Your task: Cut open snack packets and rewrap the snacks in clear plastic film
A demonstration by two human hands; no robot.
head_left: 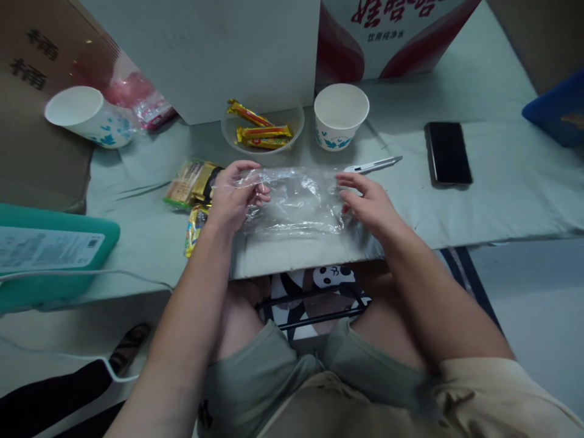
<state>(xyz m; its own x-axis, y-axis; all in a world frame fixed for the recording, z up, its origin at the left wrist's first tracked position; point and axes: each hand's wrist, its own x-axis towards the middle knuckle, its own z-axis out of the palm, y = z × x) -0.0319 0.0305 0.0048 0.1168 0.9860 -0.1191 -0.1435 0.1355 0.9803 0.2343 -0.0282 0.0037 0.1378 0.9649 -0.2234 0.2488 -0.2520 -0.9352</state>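
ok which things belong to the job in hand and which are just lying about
In use:
- clear plastic wrapping, between left grip and right grip

Seemingly just lying about:
- box cutter
- snack packets
- bowl of wrapped sticks
- paper cups
- black phone

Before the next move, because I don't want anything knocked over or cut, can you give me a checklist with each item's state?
1. Left hand holding the clear plastic sheet: ok.
2. Right hand gripping its other end: cannot tell; fingers are at the edge.
3. Cutter knife well away from the right hand: not ok, it lies just beyond the fingers.
4. Paper cup behind the sheet upright: ok.
5. Phone apart from both hands: ok.
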